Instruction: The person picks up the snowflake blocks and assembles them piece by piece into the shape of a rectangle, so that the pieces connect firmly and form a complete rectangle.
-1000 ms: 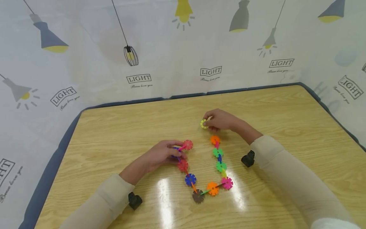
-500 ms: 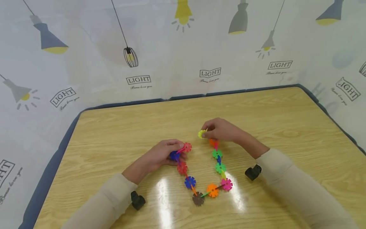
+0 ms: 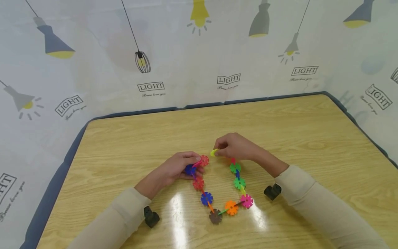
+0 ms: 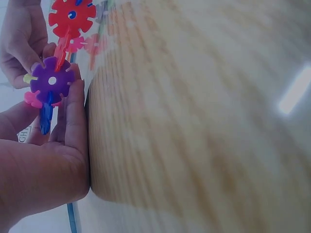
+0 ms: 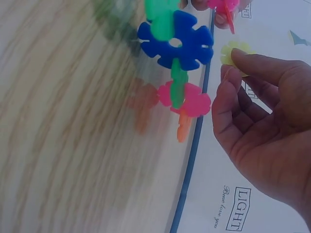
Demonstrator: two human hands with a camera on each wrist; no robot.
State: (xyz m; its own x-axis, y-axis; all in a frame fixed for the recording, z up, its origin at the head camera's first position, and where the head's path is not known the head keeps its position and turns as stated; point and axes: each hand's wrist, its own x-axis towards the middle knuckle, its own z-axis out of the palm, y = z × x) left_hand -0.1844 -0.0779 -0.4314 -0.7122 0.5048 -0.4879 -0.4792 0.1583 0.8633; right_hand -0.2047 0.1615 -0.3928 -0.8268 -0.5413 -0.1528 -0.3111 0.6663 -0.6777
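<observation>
A chain of notched plastic snowflake discs lies in a U on the table, with a brown disc (image 3: 215, 216) and an orange disc (image 3: 231, 207) at its near bend. My left hand (image 3: 175, 168) holds the chain's left end, thumb by a pinkish-red disc (image 3: 204, 160) at the tip, with a blue disc (image 3: 190, 169) against the fingers. Between thumb and index finger, my right hand (image 3: 237, 148) pinches a loose yellow disc (image 5: 228, 51), a short way right of that tip. Below this hand runs the chain's right end; its last orange disc (image 5: 183, 127) shows in the right wrist view.
The wood-grain table (image 3: 140, 138) has a dark blue edging along its back and sides. Behind it stands a white backdrop (image 3: 186, 62) printed with lamps. A small black camera (image 3: 151, 217) is strapped at the left wrist, another black camera (image 3: 272, 191) at the right.
My right hand has come nearer and leftward with the yellow disc, toward the chain's left tip, and the disc has tilted. My left hand has shifted its thumb slightly and otherwise stays put.
</observation>
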